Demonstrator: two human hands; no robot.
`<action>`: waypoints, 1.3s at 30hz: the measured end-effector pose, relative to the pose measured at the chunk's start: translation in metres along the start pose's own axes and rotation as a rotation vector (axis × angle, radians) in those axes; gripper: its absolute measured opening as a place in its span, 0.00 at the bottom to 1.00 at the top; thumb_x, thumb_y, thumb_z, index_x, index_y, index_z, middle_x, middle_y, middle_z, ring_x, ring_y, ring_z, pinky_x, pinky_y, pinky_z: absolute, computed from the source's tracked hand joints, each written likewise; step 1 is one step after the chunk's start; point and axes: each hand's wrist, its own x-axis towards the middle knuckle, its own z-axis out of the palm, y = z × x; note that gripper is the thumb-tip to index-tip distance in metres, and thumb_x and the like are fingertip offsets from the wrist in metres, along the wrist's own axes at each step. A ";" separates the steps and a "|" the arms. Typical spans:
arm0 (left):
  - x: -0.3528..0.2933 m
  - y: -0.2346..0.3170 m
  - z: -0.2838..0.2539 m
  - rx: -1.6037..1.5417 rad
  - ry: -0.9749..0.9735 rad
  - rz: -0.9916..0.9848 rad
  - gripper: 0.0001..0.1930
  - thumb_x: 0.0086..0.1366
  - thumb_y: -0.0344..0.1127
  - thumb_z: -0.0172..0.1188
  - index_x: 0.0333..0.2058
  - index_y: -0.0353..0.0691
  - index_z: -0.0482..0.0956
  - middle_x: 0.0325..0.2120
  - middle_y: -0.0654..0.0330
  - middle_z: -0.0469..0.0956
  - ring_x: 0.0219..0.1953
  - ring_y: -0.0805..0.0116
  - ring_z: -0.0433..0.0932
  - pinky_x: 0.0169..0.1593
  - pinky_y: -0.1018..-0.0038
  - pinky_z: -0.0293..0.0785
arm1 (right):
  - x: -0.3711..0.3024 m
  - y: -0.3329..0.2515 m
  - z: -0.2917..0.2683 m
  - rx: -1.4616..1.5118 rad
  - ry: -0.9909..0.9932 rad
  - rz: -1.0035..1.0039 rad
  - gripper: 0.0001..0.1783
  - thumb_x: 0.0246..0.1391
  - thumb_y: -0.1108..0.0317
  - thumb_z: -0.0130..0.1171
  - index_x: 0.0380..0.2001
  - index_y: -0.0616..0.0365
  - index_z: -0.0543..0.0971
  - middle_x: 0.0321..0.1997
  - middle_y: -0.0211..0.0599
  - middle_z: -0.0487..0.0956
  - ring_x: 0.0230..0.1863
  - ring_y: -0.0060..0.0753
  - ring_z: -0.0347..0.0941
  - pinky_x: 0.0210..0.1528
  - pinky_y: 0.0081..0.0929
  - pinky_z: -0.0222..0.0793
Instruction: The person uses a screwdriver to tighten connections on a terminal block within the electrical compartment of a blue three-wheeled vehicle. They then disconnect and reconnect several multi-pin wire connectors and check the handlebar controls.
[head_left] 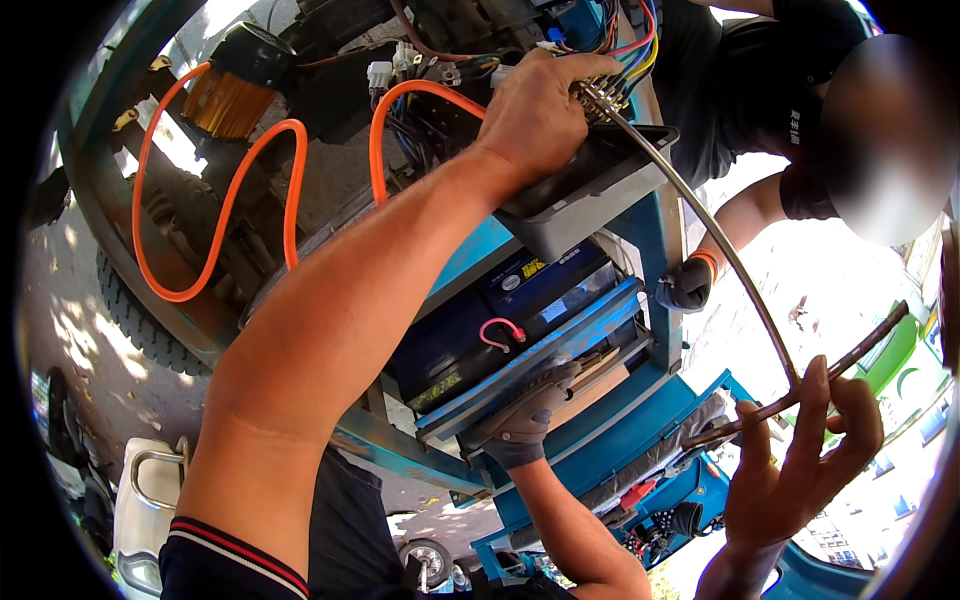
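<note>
A long T-handle wrench slants from a cluster of wires and metal terminals down to the lower right. My right hand has its fingers around the crossbar, some in front of it and some behind. At the other end my left hand is closed by the shaft's tip, index finger stretched toward the coloured wires. Its palm side and what lies under it are hidden. Below that hand sits a black and grey open box. An orange cable loops behind my left forearm.
Dark blue batteries sit in a blue metal frame. A co-worker's gloved hand rests at the frame's lower bar; another person's gloved hand is beside its right post. A copper-coloured motor-like cylinder and a tyre are at left.
</note>
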 end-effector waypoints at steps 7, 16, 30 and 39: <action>0.001 -0.011 0.000 -0.042 0.028 -0.048 0.25 0.63 0.20 0.51 0.53 0.49 0.87 0.40 0.48 0.82 0.40 0.58 0.81 0.49 0.69 0.74 | 0.025 -0.006 0.026 0.673 0.034 0.568 0.19 0.64 0.62 0.66 0.49 0.67 0.81 0.25 0.37 0.75 0.26 0.28 0.76 0.28 0.24 0.70; 0.002 -0.001 -0.001 -0.006 0.006 -0.027 0.25 0.62 0.20 0.51 0.53 0.49 0.87 0.37 0.49 0.81 0.38 0.59 0.80 0.48 0.69 0.74 | 0.003 -0.026 0.047 0.882 0.400 0.538 0.19 0.72 0.75 0.50 0.63 0.67 0.70 0.43 0.50 0.82 0.35 0.31 0.82 0.38 0.28 0.81; 0.004 -0.002 -0.007 -0.068 -0.030 -0.064 0.23 0.60 0.23 0.53 0.50 0.50 0.88 0.45 0.41 0.82 0.50 0.40 0.80 0.58 0.57 0.75 | -0.001 -0.003 0.018 0.988 0.009 0.710 0.19 0.75 0.60 0.52 0.40 0.66 0.83 0.32 0.39 0.83 0.25 0.19 0.72 0.28 0.17 0.65; 0.005 -0.003 -0.006 -0.121 -0.043 -0.107 0.23 0.59 0.23 0.54 0.50 0.48 0.88 0.44 0.41 0.82 0.47 0.41 0.81 0.55 0.58 0.76 | 0.016 -0.001 0.011 0.347 0.011 0.186 0.19 0.59 0.67 0.70 0.48 0.70 0.80 0.35 0.45 0.78 0.35 0.33 0.76 0.35 0.31 0.71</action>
